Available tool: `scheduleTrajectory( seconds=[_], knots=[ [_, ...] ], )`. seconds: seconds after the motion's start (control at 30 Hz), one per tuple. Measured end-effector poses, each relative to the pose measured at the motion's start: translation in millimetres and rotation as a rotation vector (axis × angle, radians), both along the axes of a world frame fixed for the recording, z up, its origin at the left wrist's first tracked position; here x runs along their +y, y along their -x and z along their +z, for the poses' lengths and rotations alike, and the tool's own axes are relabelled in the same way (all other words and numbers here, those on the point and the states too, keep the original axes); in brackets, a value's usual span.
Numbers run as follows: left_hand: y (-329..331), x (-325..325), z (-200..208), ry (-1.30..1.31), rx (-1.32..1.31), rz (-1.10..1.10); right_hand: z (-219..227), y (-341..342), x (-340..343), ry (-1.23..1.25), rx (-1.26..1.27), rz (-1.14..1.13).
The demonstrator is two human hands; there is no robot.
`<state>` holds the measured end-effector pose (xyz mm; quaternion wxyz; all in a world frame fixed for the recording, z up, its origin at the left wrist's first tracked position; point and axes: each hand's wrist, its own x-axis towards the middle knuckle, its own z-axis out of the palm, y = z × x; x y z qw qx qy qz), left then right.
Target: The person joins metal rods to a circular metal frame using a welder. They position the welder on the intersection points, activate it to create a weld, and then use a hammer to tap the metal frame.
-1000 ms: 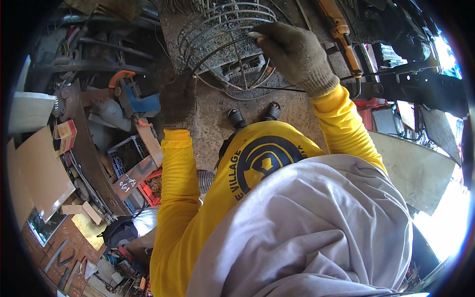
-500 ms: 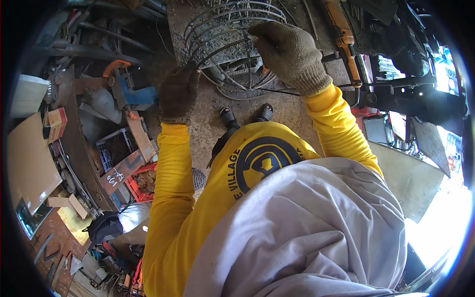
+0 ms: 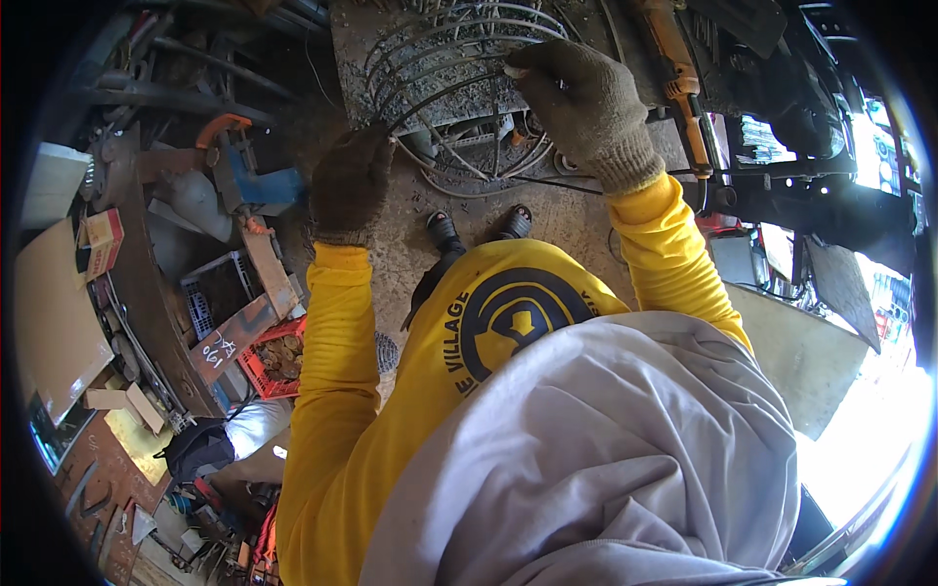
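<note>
A round wire frame (image 3: 451,68) of curved metal rods rests on a dirty metal workbench (image 3: 362,39) in front of me. My left hand (image 3: 350,186), in a dark work glove, grips a rod at the frame's lower left edge. My right hand (image 3: 586,103), in a grey-brown knit glove, pinches a rod at the frame's upper right. Both my sleeves are yellow. A grey cloth (image 3: 596,459) hangs over my chest and hides the lower middle of the view. My two shoes (image 3: 479,227) show on the concrete floor beneath the frame.
An orange-handled tool (image 3: 676,68) lies right of the frame. On the left are a blue and orange power tool (image 3: 244,176), a dark crate (image 3: 217,293), a red basket (image 3: 274,356), wood offcuts and boxes. A dark machine (image 3: 811,195) stands at right.
The view has dropped a little, so both hands and the wire frame sit lower in the picture. My grips on the frame look the same.
</note>
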<state>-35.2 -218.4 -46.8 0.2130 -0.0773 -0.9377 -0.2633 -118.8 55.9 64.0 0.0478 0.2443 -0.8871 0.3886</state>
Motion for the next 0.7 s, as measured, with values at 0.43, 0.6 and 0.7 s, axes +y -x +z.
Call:
scheduleTrajectory(
  seconds=[0.43,0.6,0.7],
  knots=[
    [-1.4,3.7,6.0,-0.045,-0.055,0.030,-23.2,35.7,46.6,0.408,-0.079,-0.390],
    [3.9,3.9,4.6,-0.045,-0.069,0.017,-84.7,89.3,109.6,-0.251,0.067,-0.550],
    [0.9,2.1,3.8,-0.009,-0.068,0.044,-74.7,93.1,90.7,-0.337,-0.030,-0.482]
  ],
)
